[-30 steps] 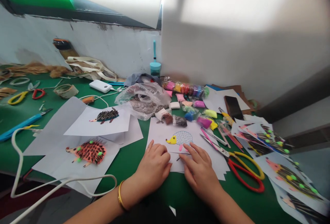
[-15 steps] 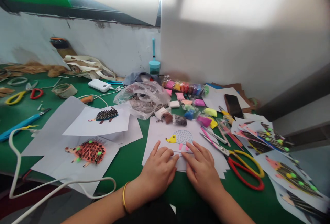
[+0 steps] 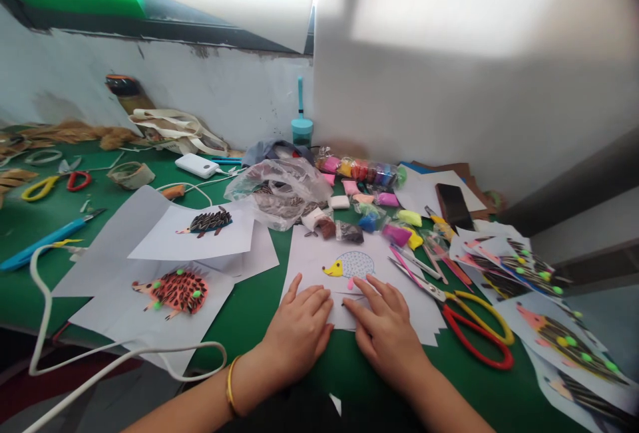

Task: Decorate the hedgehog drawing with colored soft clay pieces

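A sheet of white paper [image 3: 303, 253] lies in front of me with a hedgehog picture [image 3: 354, 264] on it: yellow face, blue-dotted body, pink feet. My left hand [image 3: 299, 323] rests on the sheet's lower left, palm down, fingers stretched and holding nothing. On the lower right of the sheet is my right hand [image 3: 384, 320], fingers spread just below the hedgehog. Its index fingertip touches a tiny dark bit [image 3: 344, 303] on the paper, too small to name. The right fingers partly cover the hedgehog's rear foot.
Large scissors [image 3: 456, 306] with red and yellow handles lie right of my right hand. Several clay packets [image 3: 369, 220] and a plastic bag of seeds [image 3: 284, 193] sit behind the sheet. Finished hedgehog pictures [image 3: 174, 292] lie left, others right. A white cable [image 3: 124, 353] loops at left.
My left hand has shifted left, away from my right hand, and its fingers lie straighter. The right index fingertip has moved slightly left onto the dark bit. The view has turned slightly.
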The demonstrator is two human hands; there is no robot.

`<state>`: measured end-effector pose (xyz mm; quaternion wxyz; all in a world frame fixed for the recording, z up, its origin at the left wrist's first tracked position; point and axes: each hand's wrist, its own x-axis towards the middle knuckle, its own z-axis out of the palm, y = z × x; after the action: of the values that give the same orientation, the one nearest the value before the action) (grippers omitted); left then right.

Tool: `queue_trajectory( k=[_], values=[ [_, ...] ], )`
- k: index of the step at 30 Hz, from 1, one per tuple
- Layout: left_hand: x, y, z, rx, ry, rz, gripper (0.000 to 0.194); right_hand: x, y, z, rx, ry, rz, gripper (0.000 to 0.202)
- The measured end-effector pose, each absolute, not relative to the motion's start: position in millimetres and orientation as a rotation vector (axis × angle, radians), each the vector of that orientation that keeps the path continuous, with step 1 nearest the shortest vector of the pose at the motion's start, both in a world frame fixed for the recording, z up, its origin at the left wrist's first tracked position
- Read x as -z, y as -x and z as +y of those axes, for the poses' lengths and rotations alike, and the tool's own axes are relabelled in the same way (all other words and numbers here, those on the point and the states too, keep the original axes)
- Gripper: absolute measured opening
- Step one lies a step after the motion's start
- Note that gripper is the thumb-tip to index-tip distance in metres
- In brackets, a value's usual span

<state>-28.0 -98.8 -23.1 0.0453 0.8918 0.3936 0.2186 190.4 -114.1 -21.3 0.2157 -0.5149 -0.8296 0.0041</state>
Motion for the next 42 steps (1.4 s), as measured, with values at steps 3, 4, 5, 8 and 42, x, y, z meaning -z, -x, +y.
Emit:
queue_trajectory(
  k=[3, 4, 5, 8, 42],
  values=[
    [25.4, 28.4, -99.0, -0.665, -2.716, 1.21, 0.033, 22.5, -186.8, -112.2, -0.001, 1.441, -2.343, 0.043],
    [25.6, 28.2, -99.0, -0.664, -2.714, 1.213, 0.033, 22.9, -186.2, -111.8, 0.001, 1.443, -2.35, 0.044],
    [25.6, 28.1, -99.0, -0.665, -2.711, 1.215, 0.033, 23.1, -186.0, -111.6, 0.004, 1.446, -2.351, 0.044],
    [25.3, 27.8, -99.0, -0.683, -2.701, 1.213, 0.032, 23.5, -187.7, -111.9, 0.013, 1.453, -2.334, 0.042],
    [27.9, 28.5, -100.6, -0.809, -2.59, 1.257, 0.034, 25.5, -173.8, -110.4, 0.001, 1.441, -2.406, 0.05]
  ],
)
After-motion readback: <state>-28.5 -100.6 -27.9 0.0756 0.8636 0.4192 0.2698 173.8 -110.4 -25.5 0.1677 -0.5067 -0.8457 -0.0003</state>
